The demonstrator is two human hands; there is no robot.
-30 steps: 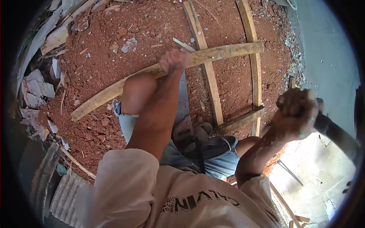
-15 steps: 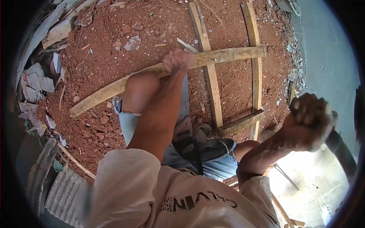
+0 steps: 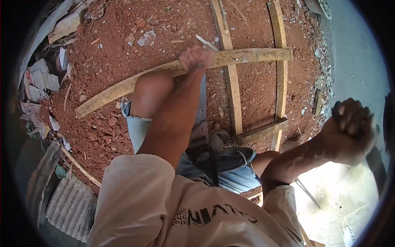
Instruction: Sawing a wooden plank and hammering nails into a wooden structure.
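Observation:
My left hand (image 3: 196, 58) is closed on a long wooden strip (image 3: 255, 55), near its middle. The strip looks curved and lies across two lengthwise wooden battens (image 3: 232, 82) (image 3: 281, 82) at its right part. Its left part passes beside my bent knee (image 3: 153, 92). A small nail-like dot shows on the strip above the nearer batten. My right hand (image 3: 353, 131) is raised at the right in a tight fist, slightly blurred. Whatever it grips is hidden by the fingers.
A short wooden crosspiece (image 3: 261, 132) joins the battens lower down. Loose red soil (image 3: 119, 61) lies beneath. Rubble (image 3: 43, 78) and corrugated sheet (image 3: 70, 208) are at the left. A grey wall (image 3: 356, 53) stands at the right. My foot in a sandal (image 3: 219, 140) is below the frame.
My right fist has moved slightly outward to the right. My left hand keeps its hold on the strip, and the whole view has shifted a little.

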